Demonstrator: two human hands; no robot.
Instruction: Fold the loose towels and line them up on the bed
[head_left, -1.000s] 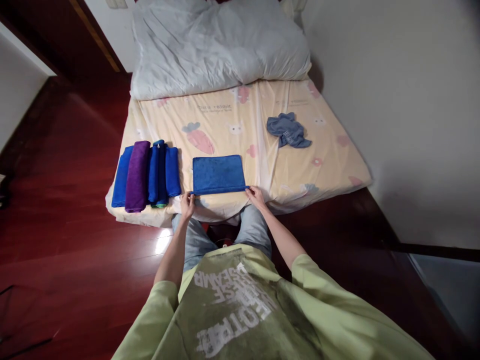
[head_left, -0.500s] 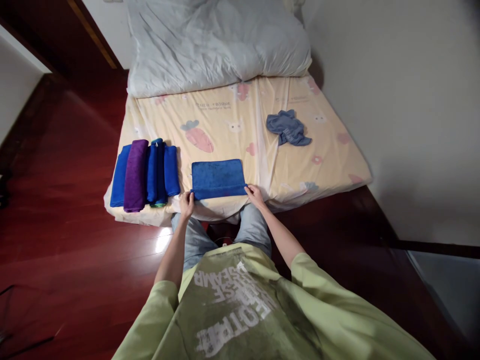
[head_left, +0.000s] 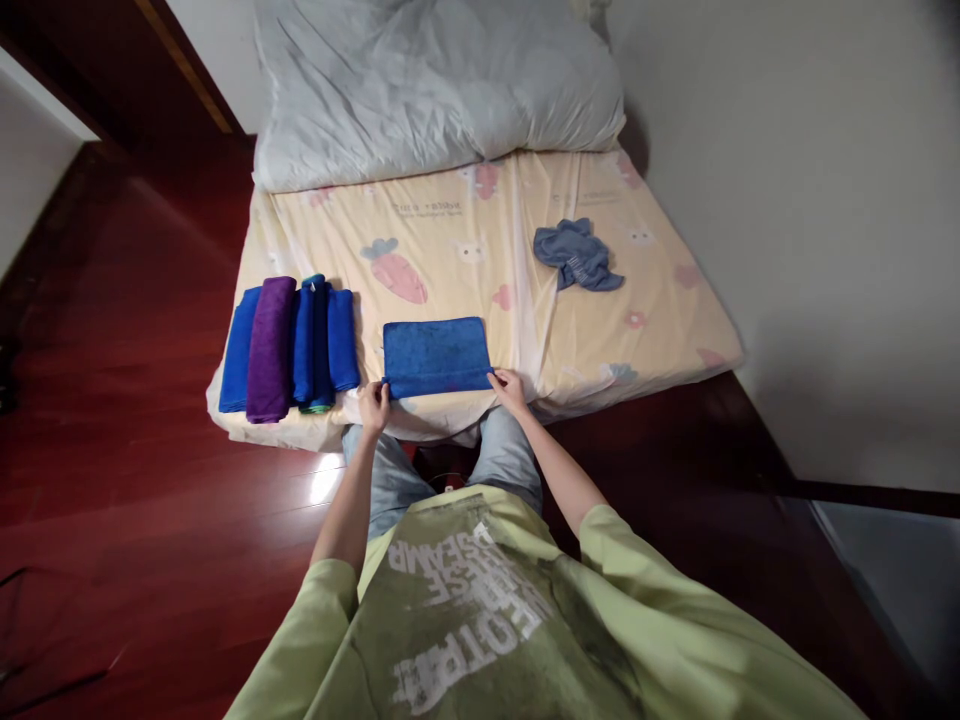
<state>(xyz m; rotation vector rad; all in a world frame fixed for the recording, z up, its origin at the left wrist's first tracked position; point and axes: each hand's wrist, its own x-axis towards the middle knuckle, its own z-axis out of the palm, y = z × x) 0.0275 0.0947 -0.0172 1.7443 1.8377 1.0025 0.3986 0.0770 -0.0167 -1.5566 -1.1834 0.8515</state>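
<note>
A blue towel (head_left: 436,352) lies flat at the bed's front edge, its near strip turned over into a narrow fold. My left hand (head_left: 373,406) pinches the near left corner of that fold. At the near right corner my right hand (head_left: 509,389) grips the fold between thumb and fingers. To the left, folded or rolled towels lie side by side: a purple one (head_left: 271,350) and several blue ones (head_left: 343,340). A crumpled grey-blue cloth (head_left: 577,256) rests farther back on the right.
The bed (head_left: 450,275) has a pale yellow sheet with carrot and rabbit prints. A bulky white quilt (head_left: 442,95) covers its far end. A grey wall (head_left: 810,220) stands to the right, and dark red wooden floor (head_left: 127,430) surrounds the bed.
Both hands keep their hold on the blue towel's near corners, with barely any shift. The other towels and the crumpled cloth lie as before.
</note>
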